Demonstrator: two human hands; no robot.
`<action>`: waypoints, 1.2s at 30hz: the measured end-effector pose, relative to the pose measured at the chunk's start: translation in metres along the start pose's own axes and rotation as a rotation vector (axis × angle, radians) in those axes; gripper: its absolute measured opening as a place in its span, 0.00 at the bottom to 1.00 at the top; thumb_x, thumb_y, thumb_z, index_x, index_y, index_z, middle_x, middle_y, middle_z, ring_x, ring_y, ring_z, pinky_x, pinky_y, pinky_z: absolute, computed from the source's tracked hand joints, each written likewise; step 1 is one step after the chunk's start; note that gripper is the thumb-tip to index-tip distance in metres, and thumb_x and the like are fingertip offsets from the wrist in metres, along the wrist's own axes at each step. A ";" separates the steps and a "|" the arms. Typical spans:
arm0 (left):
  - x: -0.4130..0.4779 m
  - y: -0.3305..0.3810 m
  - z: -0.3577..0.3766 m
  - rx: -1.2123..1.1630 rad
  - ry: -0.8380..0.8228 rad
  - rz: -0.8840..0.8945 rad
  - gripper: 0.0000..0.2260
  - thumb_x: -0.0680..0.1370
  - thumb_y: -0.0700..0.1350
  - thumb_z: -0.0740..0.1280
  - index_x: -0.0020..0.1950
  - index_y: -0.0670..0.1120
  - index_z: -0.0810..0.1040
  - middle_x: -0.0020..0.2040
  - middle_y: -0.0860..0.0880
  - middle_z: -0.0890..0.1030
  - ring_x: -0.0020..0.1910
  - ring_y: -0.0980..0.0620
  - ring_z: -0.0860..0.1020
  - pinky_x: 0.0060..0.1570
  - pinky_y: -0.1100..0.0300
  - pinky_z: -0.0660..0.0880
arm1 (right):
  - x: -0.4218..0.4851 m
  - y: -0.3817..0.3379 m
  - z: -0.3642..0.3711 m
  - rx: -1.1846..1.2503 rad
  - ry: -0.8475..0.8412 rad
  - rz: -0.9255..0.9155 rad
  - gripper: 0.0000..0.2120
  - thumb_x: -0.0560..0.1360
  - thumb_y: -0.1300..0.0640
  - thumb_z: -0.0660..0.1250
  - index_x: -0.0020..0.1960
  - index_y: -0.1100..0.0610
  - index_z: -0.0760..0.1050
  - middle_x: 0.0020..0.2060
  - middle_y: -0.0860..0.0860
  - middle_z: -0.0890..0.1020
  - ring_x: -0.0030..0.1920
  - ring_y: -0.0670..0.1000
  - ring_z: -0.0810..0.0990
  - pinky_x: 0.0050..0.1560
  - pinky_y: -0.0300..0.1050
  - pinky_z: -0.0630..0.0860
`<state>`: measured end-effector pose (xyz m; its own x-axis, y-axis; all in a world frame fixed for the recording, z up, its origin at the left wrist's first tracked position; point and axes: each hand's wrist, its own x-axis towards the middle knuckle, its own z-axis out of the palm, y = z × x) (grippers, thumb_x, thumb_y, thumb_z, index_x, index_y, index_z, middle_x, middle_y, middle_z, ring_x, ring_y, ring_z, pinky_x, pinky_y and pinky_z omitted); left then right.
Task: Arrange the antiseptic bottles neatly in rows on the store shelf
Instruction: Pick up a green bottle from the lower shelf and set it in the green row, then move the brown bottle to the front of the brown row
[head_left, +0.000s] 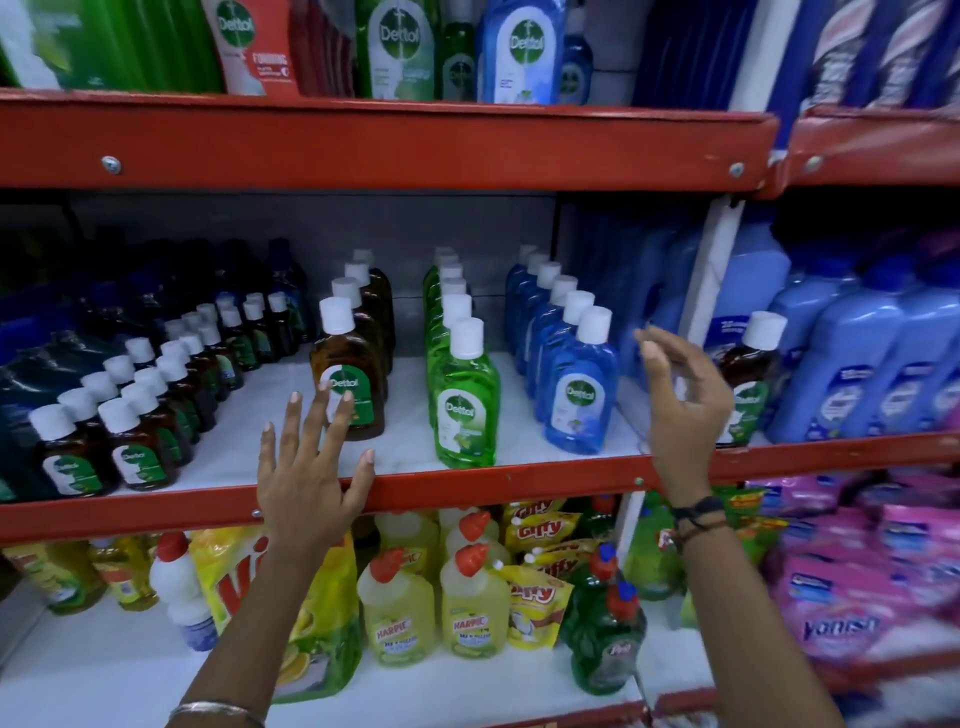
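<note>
On the middle shelf (405, 486) stand rows of antiseptic bottles with white caps: several small brown ones (137, 441) at the left, a row of larger brown bottles (349, 376), a green row (464, 402) and a blue row (581, 392). One more brown bottle (750, 382) stands apart at the right, beside the shelf upright. My left hand (311, 467) is open with fingers spread, its tips in front of the front brown bottle's label. My right hand (680, 405) is open, raised between the blue row and the lone brown bottle, holding nothing.
Large light-blue bottles (862, 374) fill the right bay. The shelf above holds bigger antiseptic bottles and pouches (400, 47). Below are yellow cleaner bottles (397, 613), green bottles (605, 639) and pink pouches (852, 597). A white upright (719, 260) divides the bays.
</note>
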<state>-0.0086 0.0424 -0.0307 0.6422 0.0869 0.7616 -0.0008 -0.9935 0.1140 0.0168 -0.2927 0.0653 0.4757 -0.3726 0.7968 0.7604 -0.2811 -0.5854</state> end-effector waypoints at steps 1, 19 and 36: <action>0.000 0.000 0.000 0.005 0.002 0.004 0.28 0.78 0.60 0.53 0.77 0.51 0.62 0.77 0.46 0.64 0.77 0.43 0.59 0.72 0.40 0.58 | 0.009 0.009 -0.015 -0.010 0.062 -0.001 0.10 0.77 0.55 0.66 0.52 0.60 0.80 0.49 0.50 0.83 0.51 0.48 0.82 0.55 0.47 0.78; 0.000 0.005 -0.008 -0.011 -0.013 -0.015 0.29 0.78 0.60 0.53 0.75 0.47 0.65 0.75 0.43 0.67 0.76 0.41 0.61 0.70 0.38 0.61 | 0.098 0.066 -0.113 -0.139 -0.258 0.343 0.15 0.70 0.64 0.72 0.56 0.61 0.77 0.35 0.36 0.84 0.39 0.38 0.82 0.42 0.31 0.78; 0.000 -0.024 -0.028 -0.075 -0.151 -0.025 0.34 0.77 0.67 0.49 0.78 0.50 0.56 0.79 0.47 0.58 0.77 0.44 0.59 0.72 0.39 0.59 | 0.041 -0.067 -0.029 0.053 -0.188 0.246 0.12 0.64 0.58 0.78 0.42 0.49 0.77 0.37 0.48 0.80 0.30 0.39 0.74 0.35 0.32 0.72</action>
<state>-0.0300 0.0683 -0.0161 0.7509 0.0938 0.6537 -0.0366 -0.9824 0.1831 -0.0272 -0.3150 0.1325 0.7177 -0.2526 0.6489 0.6322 -0.1543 -0.7593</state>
